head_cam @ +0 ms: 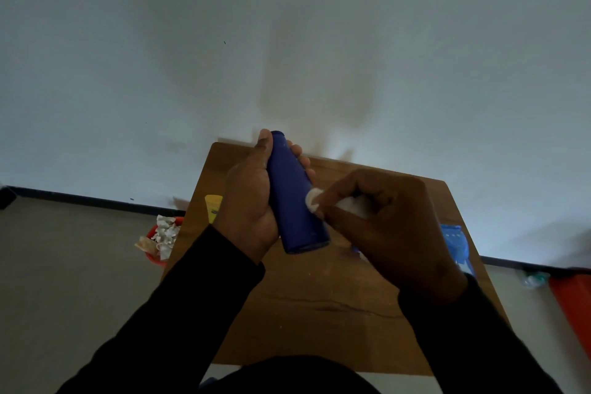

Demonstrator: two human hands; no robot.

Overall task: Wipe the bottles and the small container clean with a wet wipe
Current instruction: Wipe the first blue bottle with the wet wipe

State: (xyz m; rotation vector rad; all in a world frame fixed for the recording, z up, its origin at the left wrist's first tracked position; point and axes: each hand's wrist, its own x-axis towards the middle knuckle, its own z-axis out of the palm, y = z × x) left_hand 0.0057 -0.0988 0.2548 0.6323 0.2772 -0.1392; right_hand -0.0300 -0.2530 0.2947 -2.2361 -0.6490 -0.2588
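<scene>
The person's left hand [252,201] grips a tall, dark blue plastic bottle [295,198], thumb along its left side and fingertips curled round the right, holding it tilted above a small brown wooden table [319,304]. The bottle's cap end points away toward the white wall [287,25], and its flat base faces the person. The right hand [383,221] has its fingers curled round a bunched white wet wipe [315,200], whose rounded end presses against the bottle's right side about midway along its length. Both arms wear long black sleeves [179,313].

On the table's left edge, partly hidden by the left hand, lies a yellow tube [212,206]. Behind the right hand, a blue plastic packet [455,246] lies at the table's right edge. On the floor left of the table stands a red bin [161,241] filled with crumpled white paper. An orange object [572,307] lies on the floor at far right.
</scene>
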